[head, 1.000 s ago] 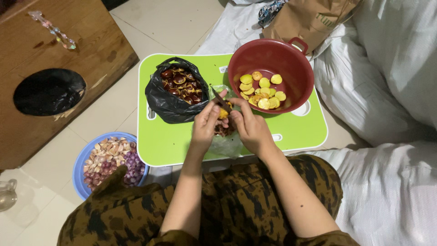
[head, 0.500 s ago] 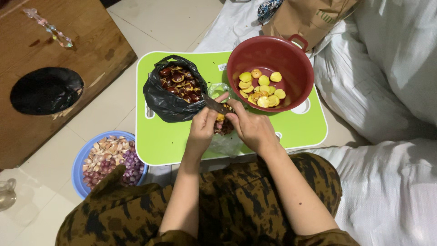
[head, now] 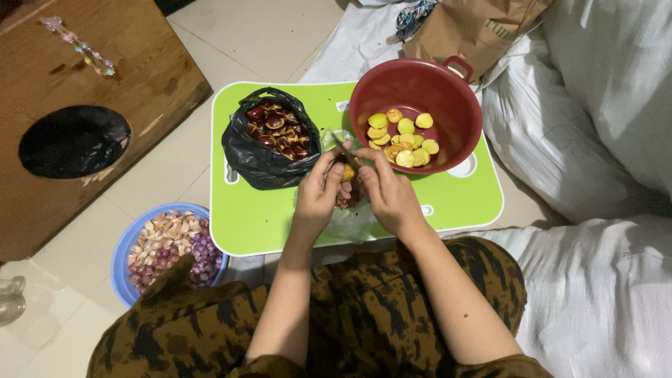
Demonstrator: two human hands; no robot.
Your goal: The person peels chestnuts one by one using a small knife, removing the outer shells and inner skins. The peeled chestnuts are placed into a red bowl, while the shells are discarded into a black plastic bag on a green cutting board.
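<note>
1. Two hands are held together over the green desk's (head: 266, 217) middle.
2. A small knife (head: 341, 148) is gripped by the left hand (head: 318, 192).
3. A half-peeled yellow chestnut (head: 348, 172) is pinched by the right hand (head: 388, 196), near the red basin (head: 448, 91).

We saw a blue bowl (head: 124, 246) of shallots and garlic cloves on the tiled floor (head: 175, 164), a wooden box (head: 84, 91) with a round black hole, a brown paper bag (head: 476, 28) and white sacks (head: 602, 105) alongside.
</note>
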